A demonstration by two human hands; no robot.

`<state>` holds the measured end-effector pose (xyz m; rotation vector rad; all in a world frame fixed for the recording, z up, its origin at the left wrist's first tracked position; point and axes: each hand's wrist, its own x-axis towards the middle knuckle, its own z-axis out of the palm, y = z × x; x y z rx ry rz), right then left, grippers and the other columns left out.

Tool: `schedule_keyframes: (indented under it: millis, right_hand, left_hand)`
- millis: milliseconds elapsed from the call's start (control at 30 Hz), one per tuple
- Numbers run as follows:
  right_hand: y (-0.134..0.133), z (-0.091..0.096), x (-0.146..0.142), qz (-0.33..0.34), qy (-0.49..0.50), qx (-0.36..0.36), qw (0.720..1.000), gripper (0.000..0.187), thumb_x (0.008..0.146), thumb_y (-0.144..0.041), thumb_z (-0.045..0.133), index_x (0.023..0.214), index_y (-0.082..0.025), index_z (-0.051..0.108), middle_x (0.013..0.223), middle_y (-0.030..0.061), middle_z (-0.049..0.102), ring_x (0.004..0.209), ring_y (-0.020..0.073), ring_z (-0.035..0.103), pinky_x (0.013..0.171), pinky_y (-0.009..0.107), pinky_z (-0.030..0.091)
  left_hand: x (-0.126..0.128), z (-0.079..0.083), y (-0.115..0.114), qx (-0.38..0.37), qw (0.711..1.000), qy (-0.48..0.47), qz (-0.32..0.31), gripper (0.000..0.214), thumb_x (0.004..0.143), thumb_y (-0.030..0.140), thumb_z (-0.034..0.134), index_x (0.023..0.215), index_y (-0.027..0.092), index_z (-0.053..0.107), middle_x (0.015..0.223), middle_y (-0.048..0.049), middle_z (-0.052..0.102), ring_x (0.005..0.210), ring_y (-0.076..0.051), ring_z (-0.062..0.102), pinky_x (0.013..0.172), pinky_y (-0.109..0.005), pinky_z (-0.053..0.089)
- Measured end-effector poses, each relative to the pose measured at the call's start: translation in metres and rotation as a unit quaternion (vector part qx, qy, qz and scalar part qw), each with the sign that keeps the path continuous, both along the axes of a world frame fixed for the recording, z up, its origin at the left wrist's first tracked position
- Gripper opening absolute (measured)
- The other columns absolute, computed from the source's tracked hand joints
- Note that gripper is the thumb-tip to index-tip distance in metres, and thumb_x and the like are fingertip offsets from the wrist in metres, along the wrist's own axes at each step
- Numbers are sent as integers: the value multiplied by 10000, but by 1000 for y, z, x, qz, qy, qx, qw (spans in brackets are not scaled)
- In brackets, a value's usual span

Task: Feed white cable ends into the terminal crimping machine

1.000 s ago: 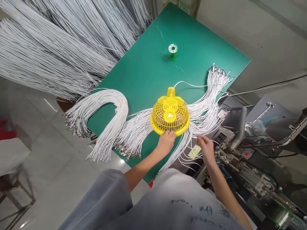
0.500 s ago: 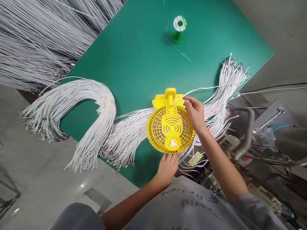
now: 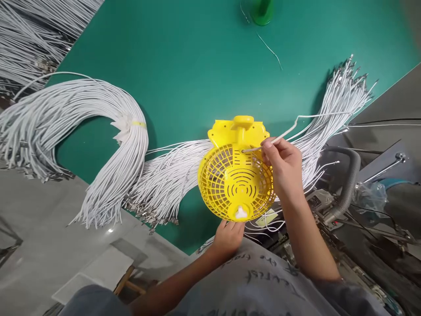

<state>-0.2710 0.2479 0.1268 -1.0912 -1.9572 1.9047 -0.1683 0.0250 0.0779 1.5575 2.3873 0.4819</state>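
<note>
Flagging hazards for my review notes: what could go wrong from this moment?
The right hand pinches the wire near its tip at a grille slot; the thin end may bend or miss.
The left hand grips only the grille's lower rim, so the tilted grille could slip.
The loose wires lie under the grille at the table edge and could be dragged off.

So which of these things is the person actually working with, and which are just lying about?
In hand: yellow fan grille (left hand), single white wire (right hand).
Lying about: tied wire bundle, loose wires, green spool, grey hose.
</note>
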Motion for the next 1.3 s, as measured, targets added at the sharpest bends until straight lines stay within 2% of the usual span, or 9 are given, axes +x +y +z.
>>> schedule_keyframes:
  millis: [300, 533, 667, 800, 1133, 1300]
  right_hand:
    - [-15, 13, 24, 19, -8, 43, 999, 130, 870, -277, 527, 773, -198, 564, 692, -17, 542, 657, 104, 524, 616, 254, 431]
    - [-27, 14, 42, 27, -25, 67, 997, 72, 867, -227, 539, 825, -203, 592, 743, -6, 588, 694, 116, 542, 611, 254, 431]
    - [-31, 11, 48, 19, -21, 49, 998, 60, 862, -217, 540, 845, -207, 597, 746, -1, 599, 674, 121, 544, 586, 260, 432]
    - [-34, 5, 50, 0, 4, 43, 999, 71, 849, -186, 547, 851, -215, 611, 756, -4, 623, 700, 125, 573, 637, 278, 466]
    - [-32, -5, 49, 40, 63, 113, 991, 94, 803, -162, 579, 868, -214, 622, 824, 26, 680, 788, 170, 646, 746, 346, 520]
    - [-28, -6, 51, 49, 61, 122, 989, 63, 816, -181, 560, 852, -210, 604, 773, 15, 656, 735, 156, 629, 671, 322, 504]
  left_hand:
    - [8, -9, -2, 15, 1000, 19, 14, 199, 854, 86, 436, 852, 135, 628, 858, -84, 686, 771, -166, 598, 731, -311, 402]
    - [13, -11, -4, 4, 1000, 2, 14, 199, 847, 89, 435, 870, 132, 628, 754, -59, 669, 629, -141, 548, 633, -308, 356]
    - [15, -12, -9, -15, 1000, -3, 14, 134, 835, 124, 502, 807, 160, 628, 681, -41, 643, 596, -135, 522, 606, -306, 334]
    - [14, -12, -11, -15, 1000, 1, 9, 107, 819, 152, 537, 756, 165, 623, 613, -35, 605, 611, -151, 530, 603, -310, 327]
    - [12, -9, -4, 13, 999, 22, 33, 191, 793, 175, 559, 609, 191, 510, 489, 11, 511, 510, -144, 468, 576, -305, 278]
    - [11, -7, 0, 14, 999, 23, 37, 201, 807, 190, 550, 611, 188, 510, 487, 16, 504, 509, -137, 472, 589, -299, 297]
